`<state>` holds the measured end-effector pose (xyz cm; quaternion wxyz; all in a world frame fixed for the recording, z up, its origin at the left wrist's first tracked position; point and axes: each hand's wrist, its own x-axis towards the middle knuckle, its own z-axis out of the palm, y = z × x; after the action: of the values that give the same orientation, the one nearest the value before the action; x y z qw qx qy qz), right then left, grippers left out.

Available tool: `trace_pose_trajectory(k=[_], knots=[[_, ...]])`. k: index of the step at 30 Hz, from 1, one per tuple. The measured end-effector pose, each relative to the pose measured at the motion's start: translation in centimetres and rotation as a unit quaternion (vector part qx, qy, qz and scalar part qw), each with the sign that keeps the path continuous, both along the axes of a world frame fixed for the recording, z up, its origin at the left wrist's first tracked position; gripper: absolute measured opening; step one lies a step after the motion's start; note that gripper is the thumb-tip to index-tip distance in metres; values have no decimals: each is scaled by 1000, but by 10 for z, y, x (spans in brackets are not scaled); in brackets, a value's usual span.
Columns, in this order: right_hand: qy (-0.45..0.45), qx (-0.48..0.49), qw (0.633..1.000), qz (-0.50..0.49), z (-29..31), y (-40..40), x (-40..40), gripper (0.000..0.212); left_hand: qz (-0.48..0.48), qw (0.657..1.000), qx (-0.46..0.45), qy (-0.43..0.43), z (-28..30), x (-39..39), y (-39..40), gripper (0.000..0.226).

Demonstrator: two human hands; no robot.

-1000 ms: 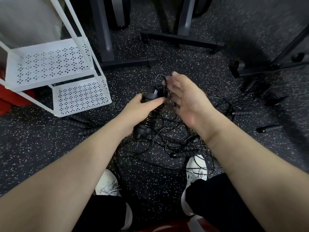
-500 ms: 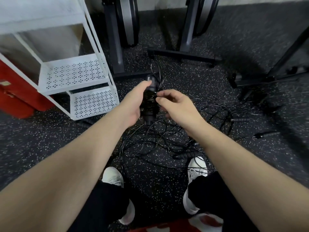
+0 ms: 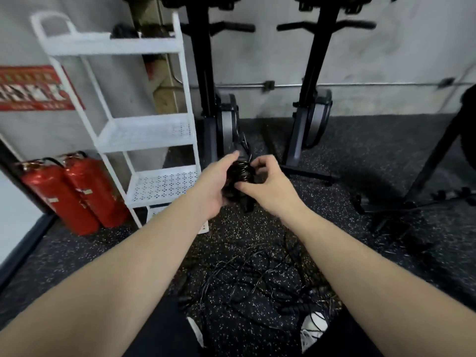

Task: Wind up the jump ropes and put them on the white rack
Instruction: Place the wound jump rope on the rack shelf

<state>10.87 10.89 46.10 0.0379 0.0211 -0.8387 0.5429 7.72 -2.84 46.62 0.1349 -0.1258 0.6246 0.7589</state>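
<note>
At the centre of the frame the left hand (image 3: 215, 188) held a wound jump rope (image 3: 239, 173), its grip wrapped round the black bundle from the left, thumb pointing up past the coils. The right hand (image 3: 268, 186) pinched the bundle from the right, fingers curled over its top and thumb pressed beneath. The white rack (image 3: 144, 132) stood in the upper left of the frame, just beside the hands, with perforated shelves stacked one above another. More jump ropes (image 3: 255, 282) lay in a loose tangle on the speckled floor (image 3: 373, 150) at lower centre, between the forearms.

The step in hand looked like securing the last turns before shelving. To do it well, the left hand should keep the coils squeezed together so they cannot spring apart, while the right tucks the free end under a turn. The bundle would then best go flat on a shelf, well inside its rim, so it does not roll off.

Much was hard to make out. The handles of the held rope were mostly hidden by the fingers and coils, and whether a loose tail hung below the hands could not be told. A dark object sat on the rack's top shelf, too blurred to name. The floor tangle was too dense to count.
</note>
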Motion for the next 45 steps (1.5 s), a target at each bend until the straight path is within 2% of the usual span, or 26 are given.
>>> trace_pose_trajectory(k=[3, 7, 9, 12, 14, 20, 22, 25, 28, 31, 34, 37, 40, 45], knots=[[-48, -163, 985, -6, 23, -13, -2, 41, 16, 999, 0, 31, 21, 7, -21, 28], [-150, -355, 923, 2, 49, -30, -13, 39, 21, 999, 12, 38, 40, 6, -55, 19], [-166, -390, 906, 2, 62, -39, -21, 38, 2, 1000, 16, 22, 48, 4, -71, 27], [-173, -383, 907, 20, 78, -56, -41, 29, -36, 998, 43, 6, 64, -4, -90, 48], [-176, -355, 917, 37, 90, -68, -54, 28, -34, 998, 55, 29, 78, -13, -100, 43], [-139, -247, 956, 75, 121, -100, -107, 21, 61, 992, 52, 95, 115, -55, -129, 21], [-118, -228, 963, 87, 132, -114, -126, 23, 86, 989, 51, 111, 128, -72, -143, 27], [-60, -185, 977, 89, 148, -137, -151, 15, 115, 983, 42, 138, 148, -101, -169, 37], [50, -43, 993, 99, 161, -157, -177, 21, 141, 975, 20, 173, 166, -128, -197, 38], [171, 141, 966, 133, 175, -177, -203, 30, 179, 961, -37, 207, 185, -153, -225, 32], [230, 276, 922, 142, 189, -201, -230, 38, 225, 940, -95, 239, 203, -177, -249, 51], [287, 379, 868, 144, 200, -228, -255, 40, 256, 916, -152, 269, 216, -193, -262, 60], [284, 436, 840, 152, 207, -251, -274, 42, 250, 904, -211, 273, 227, -205, -273, 63], [233, 492, 822, 168, 197, -266, -293, 61, 246, 903, -233, 265, 232, -225, -283, 57]])
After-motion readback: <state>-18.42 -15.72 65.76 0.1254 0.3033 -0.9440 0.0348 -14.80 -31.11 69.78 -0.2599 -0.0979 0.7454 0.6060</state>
